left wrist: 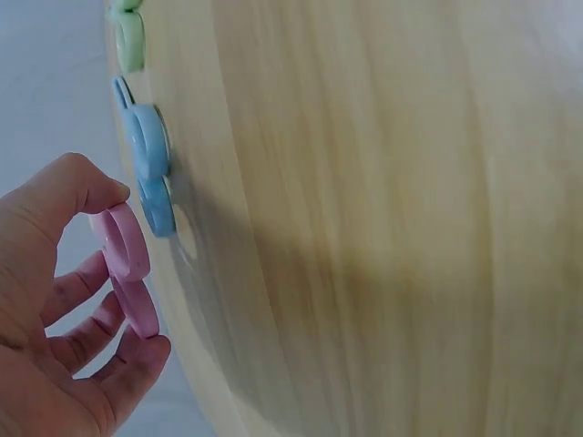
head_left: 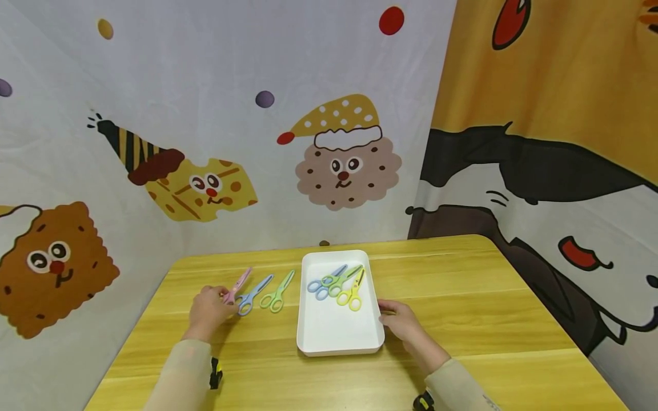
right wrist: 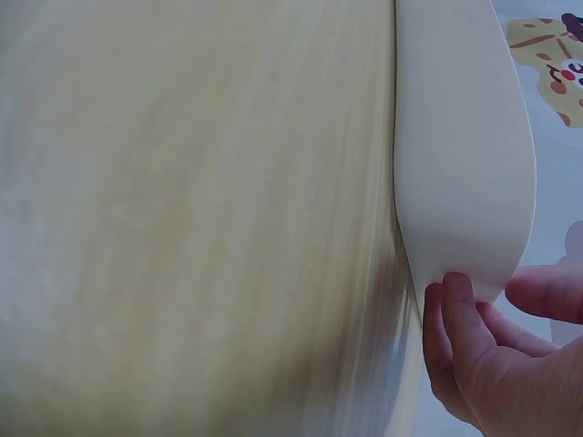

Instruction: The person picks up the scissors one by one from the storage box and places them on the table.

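Observation:
My left hand (head_left: 208, 313) holds a pair of pink scissors (head_left: 239, 284) by the handles at the left of the table. In the left wrist view, the thumb and fingers pinch the pink handle loops (left wrist: 137, 264) from both sides. Just right of them lie blue scissors (head_left: 252, 297), then green scissors (head_left: 278, 291). My right hand (head_left: 401, 319) grips the right side of a white tray (head_left: 334, 339), fingers against the outer wall and thumb at the rim. Inside the tray are blue scissors (head_left: 321, 292), green scissors (head_left: 336, 284) and yellow scissors (head_left: 352, 294), overlapping one another.
The wood-grain table (head_left: 462, 297) carries everything. Behind it hangs a white curtain (head_left: 216, 91) with cartoon prints. An orange and white curtain (head_left: 555, 85) hangs at the right.

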`<state>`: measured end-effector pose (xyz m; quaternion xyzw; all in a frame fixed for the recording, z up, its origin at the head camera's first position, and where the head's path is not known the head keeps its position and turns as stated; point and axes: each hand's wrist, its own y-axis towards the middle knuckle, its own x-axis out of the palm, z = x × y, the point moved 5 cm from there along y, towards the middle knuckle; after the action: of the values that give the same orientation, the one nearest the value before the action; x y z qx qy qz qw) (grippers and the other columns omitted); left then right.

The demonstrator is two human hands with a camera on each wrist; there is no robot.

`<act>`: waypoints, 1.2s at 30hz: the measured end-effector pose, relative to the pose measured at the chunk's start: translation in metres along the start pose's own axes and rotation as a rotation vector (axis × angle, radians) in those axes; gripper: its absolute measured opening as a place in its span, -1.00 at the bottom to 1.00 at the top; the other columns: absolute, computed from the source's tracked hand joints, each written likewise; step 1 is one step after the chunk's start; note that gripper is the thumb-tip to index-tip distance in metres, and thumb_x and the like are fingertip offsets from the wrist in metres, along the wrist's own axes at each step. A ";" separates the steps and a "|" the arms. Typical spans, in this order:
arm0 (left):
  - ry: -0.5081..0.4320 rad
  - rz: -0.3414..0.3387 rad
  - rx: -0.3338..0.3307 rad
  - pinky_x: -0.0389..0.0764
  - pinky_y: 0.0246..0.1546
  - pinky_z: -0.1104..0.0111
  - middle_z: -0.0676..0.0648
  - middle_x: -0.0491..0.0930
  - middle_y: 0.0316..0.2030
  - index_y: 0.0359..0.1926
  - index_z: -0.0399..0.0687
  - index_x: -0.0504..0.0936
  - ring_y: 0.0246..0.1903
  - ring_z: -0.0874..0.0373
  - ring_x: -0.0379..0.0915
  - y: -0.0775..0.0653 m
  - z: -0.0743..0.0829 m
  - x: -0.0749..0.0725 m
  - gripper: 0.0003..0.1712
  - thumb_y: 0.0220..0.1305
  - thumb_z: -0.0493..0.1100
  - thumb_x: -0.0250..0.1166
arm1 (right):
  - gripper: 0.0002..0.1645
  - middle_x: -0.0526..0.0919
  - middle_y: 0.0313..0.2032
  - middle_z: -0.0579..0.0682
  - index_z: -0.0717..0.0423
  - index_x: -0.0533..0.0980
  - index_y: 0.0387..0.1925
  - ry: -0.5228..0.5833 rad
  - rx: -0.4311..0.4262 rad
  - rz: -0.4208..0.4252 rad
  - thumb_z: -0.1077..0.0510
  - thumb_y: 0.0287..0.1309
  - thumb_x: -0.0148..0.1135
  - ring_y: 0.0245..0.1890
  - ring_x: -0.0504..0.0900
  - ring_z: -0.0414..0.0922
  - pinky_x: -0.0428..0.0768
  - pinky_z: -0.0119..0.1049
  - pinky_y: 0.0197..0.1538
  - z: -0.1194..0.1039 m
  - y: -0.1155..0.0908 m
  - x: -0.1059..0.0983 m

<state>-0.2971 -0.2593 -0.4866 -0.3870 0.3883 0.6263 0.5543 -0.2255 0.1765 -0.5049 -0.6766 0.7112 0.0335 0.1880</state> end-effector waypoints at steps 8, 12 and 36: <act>0.021 -0.001 0.017 0.46 -0.40 0.09 -0.38 0.49 -0.18 -0.13 -0.32 0.60 -0.33 -0.17 0.41 -0.002 -0.012 -0.005 -0.40 -0.20 -0.04 0.48 | -0.51 0.52 0.06 0.36 0.45 0.41 0.12 0.000 -0.009 -0.001 0.43 0.10 0.06 0.08 0.48 0.18 0.48 0.02 0.11 0.001 0.000 0.000; 0.031 -0.009 0.016 0.45 -0.42 0.11 -0.35 0.49 -0.22 -0.13 -0.31 0.60 -0.37 -0.12 0.38 -0.002 -0.018 -0.005 -0.42 -0.22 -0.06 0.45 | -0.51 0.51 0.06 0.37 0.45 0.42 0.12 -0.002 -0.006 0.003 0.43 0.11 0.06 0.06 0.50 0.17 0.50 0.00 0.09 0.000 0.000 0.000; 0.039 -0.081 -0.072 0.43 -0.41 0.12 -0.33 0.48 -0.21 -0.11 -0.28 0.60 -0.35 -0.14 0.37 -0.002 -0.027 0.000 -0.41 -0.17 -0.01 0.47 | -0.51 0.52 0.05 0.38 0.46 0.42 0.11 0.056 0.007 -0.008 0.45 0.07 0.03 0.00 0.56 0.14 0.58 -0.10 0.00 0.003 0.001 0.001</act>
<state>-0.2936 -0.2839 -0.4972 -0.4343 0.3603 0.6093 0.5570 -0.2259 0.1762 -0.5078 -0.6793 0.7137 0.0112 0.1705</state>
